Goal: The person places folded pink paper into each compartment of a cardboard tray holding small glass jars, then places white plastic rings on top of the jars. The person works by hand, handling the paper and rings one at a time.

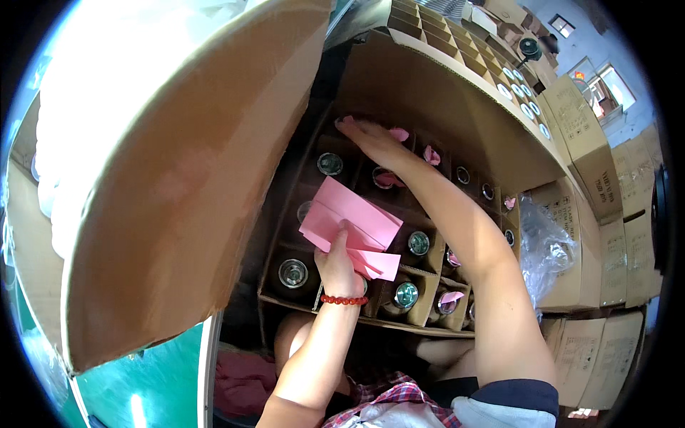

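Observation:
A stack of folded pink paper sheets point(349, 221) is gripped in my left hand point(337, 267), which wears a red bead bracelet. The sheets hang over the near left part of a divided cardboard box point(428, 329). My right hand point(371, 140) reaches into the box's far left corner, its fingers bent down in shadow around a piece of pink paper point(345, 123). Clear glass jars stand upright in the compartments, among them one glass point(330, 164) beside my right hand and another point(292, 272) at the near left. Several glasses have crumpled pink paper point(432, 155) in their mouths.
A large raised cardboard flap point(193, 185) blocks the left side. Behind the box stands another divided carton point(457, 39), partly filled with glasses. Clear plastic wrap point(544, 250) lies at the right, before stacked cartons point(581, 143). Green floor point(143, 378) shows at the lower left.

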{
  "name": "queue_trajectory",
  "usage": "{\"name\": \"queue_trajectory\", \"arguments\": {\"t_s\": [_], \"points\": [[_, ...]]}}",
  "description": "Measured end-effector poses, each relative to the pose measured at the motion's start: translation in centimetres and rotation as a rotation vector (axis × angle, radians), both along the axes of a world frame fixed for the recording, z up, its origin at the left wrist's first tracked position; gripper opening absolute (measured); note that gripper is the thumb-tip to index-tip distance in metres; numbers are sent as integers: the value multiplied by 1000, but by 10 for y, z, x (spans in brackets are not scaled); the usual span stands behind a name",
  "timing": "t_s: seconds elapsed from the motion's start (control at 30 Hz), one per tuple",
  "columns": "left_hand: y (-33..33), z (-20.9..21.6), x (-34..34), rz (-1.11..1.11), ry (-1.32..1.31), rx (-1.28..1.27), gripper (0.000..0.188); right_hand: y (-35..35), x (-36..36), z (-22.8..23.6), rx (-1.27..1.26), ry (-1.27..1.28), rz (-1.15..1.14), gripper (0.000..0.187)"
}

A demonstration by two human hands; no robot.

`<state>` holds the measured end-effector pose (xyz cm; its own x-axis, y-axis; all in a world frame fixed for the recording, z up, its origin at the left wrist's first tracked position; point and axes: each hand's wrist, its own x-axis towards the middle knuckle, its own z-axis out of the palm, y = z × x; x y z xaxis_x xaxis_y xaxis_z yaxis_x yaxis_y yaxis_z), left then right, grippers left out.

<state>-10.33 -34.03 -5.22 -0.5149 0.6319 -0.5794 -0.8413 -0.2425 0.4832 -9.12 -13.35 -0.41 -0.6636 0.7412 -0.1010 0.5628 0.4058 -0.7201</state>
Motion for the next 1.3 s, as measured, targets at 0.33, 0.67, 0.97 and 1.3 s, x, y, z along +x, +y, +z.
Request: {"name": "queue_trajectory", "arguments": {"t_s": [0.33, 0.67, 0.97, 1.3], "points": [[5, -13, 14, -18, 26, 9, 37, -45, 73, -13, -228, 259, -116, 20], [6, -16, 16, -59, 24, 26, 30, -10, -23, -51, 757, -519, 348, 19], [4, -14, 9, -40, -5, -30, 27, 4, -14, -60, -224, 57, 226, 33], [4, -8, 9, -38, 38, -14, 32, 1, 51, -60, 926, -356, -198, 57]]}}
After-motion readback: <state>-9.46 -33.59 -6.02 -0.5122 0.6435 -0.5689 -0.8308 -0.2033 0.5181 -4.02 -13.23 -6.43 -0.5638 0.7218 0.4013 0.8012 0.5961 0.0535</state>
